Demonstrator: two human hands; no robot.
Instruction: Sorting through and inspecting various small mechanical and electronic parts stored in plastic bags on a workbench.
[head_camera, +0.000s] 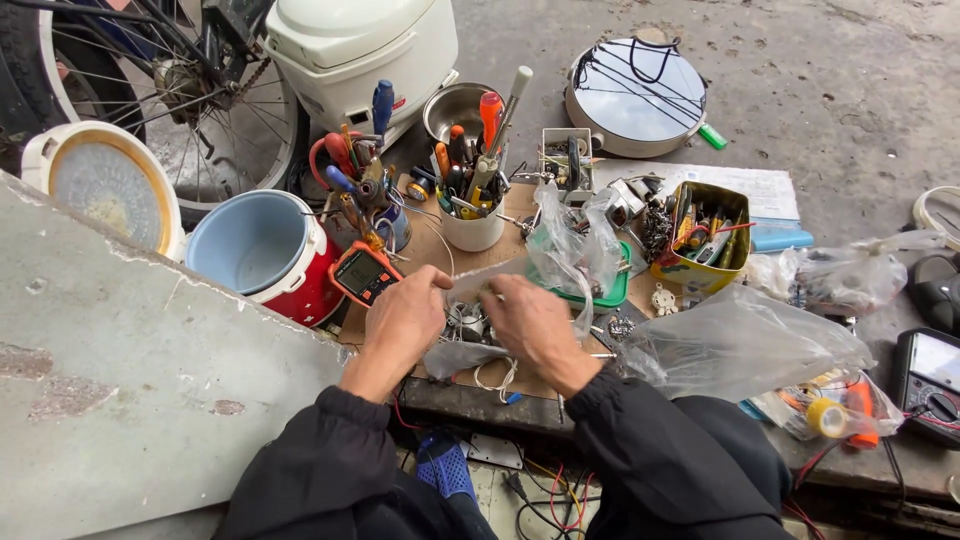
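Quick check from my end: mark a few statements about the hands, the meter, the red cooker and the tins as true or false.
1. Both hands, left hand and right hand, grip a small clear plastic bag. True.
2. The orange meter lies right of the yellow tin. False: it lies left, beside the red cooker.
3. The red cooker has its lid on. False: it stands open.
4. The white cup holds screwdrivers. True.
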